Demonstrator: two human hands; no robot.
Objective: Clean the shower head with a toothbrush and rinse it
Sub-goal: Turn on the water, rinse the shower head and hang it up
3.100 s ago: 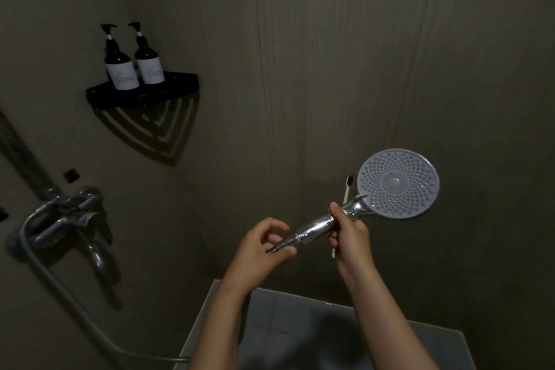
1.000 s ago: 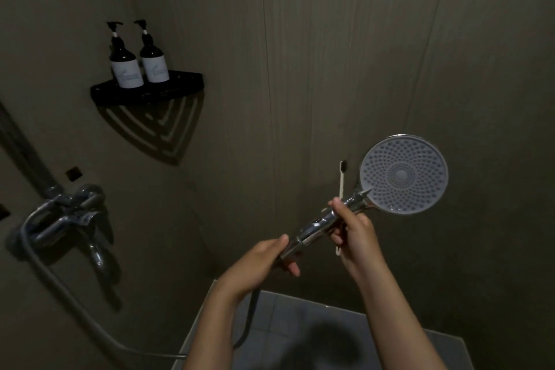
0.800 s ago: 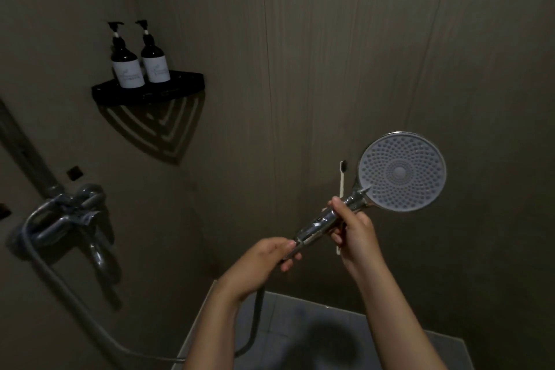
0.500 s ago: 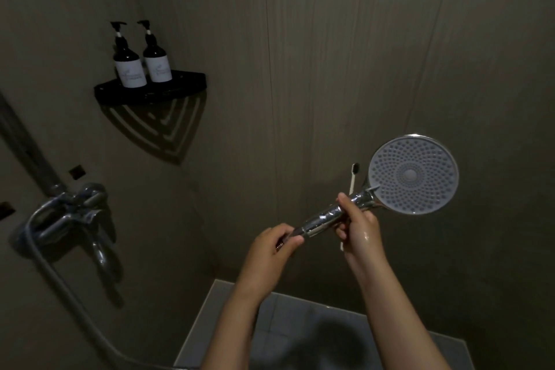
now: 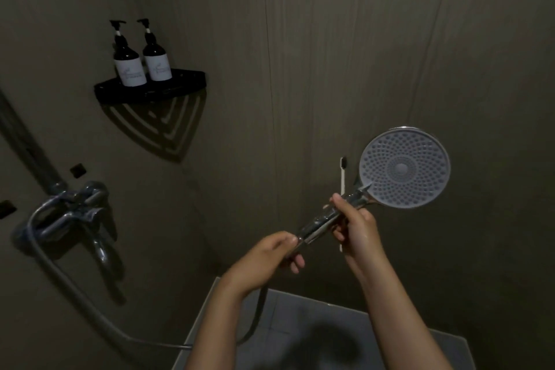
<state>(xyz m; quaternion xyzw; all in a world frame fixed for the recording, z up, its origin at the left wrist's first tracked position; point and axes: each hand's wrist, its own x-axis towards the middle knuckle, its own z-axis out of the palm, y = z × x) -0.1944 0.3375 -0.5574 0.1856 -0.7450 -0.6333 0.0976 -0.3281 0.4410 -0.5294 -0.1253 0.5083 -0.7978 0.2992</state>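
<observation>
The round grey shower head [image 5: 404, 167] faces me at the right, its chrome handle [image 5: 322, 223] slanting down to the left. My right hand [image 5: 355, 228] grips the handle just below the head and also holds a white toothbrush [image 5: 342, 176] upright behind it, dark bristles at the top. My left hand [image 5: 267, 255] is closed around the handle's lower end where the hose [image 5: 75, 299] joins. No water comes from the head.
A chrome mixer tap [image 5: 70, 210] is on the left wall, with the hose looping down from it. Two dark pump bottles [image 5: 140, 58] stand on a black corner shelf [image 5: 150, 88]. Grey floor tiles [image 5: 300, 336] lie below my arms.
My left hand has slid back down over the handle's lower end and closed on it. The shower head has moved slightly; the right hand's grip is unchanged.
</observation>
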